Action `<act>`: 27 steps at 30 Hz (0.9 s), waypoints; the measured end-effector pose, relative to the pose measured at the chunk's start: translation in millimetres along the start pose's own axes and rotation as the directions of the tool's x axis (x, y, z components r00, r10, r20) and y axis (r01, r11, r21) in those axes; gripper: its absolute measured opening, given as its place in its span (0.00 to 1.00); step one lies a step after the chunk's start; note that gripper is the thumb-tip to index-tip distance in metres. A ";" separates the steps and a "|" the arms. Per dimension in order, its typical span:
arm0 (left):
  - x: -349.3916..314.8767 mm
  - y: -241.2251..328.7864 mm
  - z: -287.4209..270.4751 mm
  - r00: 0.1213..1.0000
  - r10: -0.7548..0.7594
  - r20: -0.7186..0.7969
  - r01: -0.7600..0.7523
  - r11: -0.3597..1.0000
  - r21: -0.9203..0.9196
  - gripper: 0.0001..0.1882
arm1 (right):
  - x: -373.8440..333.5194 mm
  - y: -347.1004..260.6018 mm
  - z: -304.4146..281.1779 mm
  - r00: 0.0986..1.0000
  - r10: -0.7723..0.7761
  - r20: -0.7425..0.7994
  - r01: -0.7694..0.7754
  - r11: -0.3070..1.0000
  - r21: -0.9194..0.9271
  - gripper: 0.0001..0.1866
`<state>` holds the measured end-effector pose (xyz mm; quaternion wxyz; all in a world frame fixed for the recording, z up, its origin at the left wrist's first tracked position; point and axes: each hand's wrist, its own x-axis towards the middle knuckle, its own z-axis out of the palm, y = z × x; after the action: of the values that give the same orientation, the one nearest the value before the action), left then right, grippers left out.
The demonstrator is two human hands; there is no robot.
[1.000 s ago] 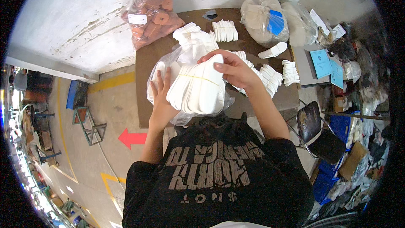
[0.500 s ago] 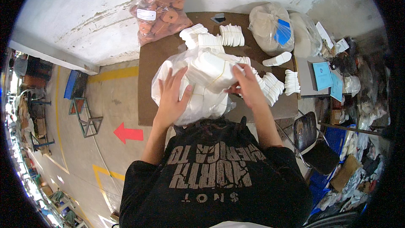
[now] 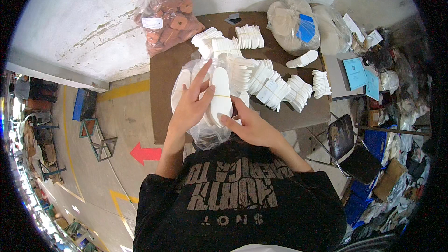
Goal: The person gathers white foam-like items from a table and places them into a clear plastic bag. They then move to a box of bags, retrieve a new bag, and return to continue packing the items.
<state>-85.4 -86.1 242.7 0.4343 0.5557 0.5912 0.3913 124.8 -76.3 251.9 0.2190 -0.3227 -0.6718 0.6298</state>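
Observation:
A bundle of white insoles [image 3: 220, 81] with a thin rubber band round its middle lies tilted in the mouth of a clear plastic bag [image 3: 205, 136]. My right hand [image 3: 254, 123] grips the bundle's near right side, thumb over its top and fingers along its edge. On the bundle's left side rests my left hand [image 3: 187, 109], its fingers stretched and apart over the bag. Other white insoles show through the bag. Just beyond and to the right, several more banded bundles of insoles [image 3: 263, 77] stand on the brown table [image 3: 175, 65].
A clear bag of orange-brown pieces [image 3: 170, 21] sits at the table's back left. Two bags of beige pieces [image 3: 289, 23] stand at the back right, near a single insole bundle [image 3: 302, 59]. A side table holds blue booklets [image 3: 355, 73]; a black chair [image 3: 350, 147] stands at right.
The bundle has turned from lying across to pointing away from me and moved left, down to the bag. My right hand has come left and nearer with it; my left hand stays beside it.

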 end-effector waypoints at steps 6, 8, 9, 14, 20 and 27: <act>5.1 8.2 -3.1 0.998 -0.014 0.069 0.009 0.998 0.062 0.27 | -4.0 22.7 -2.0 0.999 -0.036 -0.034 0.031 0.990 -0.141 0.32; 5.3 4.6 -0.6 0.993 -0.086 0.079 0.066 0.970 0.234 0.27 | 3.1 46.8 -7.7 0.996 -0.074 -0.044 0.069 0.991 -0.116 0.29; 5.0 2.0 3.3 0.992 -0.105 0.066 0.073 0.926 0.369 0.28 | 8.3 61.5 -10.4 0.999 -0.018 -0.044 0.009 0.982 -0.190 0.29; -1.3 -10.5 37.4 0.999 -0.052 -0.013 0.040 0.567 0.823 0.46 | 26.6 130.7 0.7 0.953 0.181 -0.244 -0.275 0.857 -0.436 0.21; -1.3 -0.7 28.1 0.993 -0.071 -0.099 0.122 0.609 0.784 0.45 | 36.3 137.1 -7.1 0.916 0.294 -0.272 -0.390 0.807 -0.443 0.16; -1.7 0.6 34.2 0.995 -0.079 -0.068 0.100 0.560 0.822 0.46 | 17.5 82.7 -37.2 0.946 -0.261 -0.191 0.125 0.840 -0.528 0.11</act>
<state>-52.8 -88.5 232.7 0.1374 0.6588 0.7377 0.0543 151.7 -37.8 172.4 0.2734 -0.3774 -0.8094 0.3574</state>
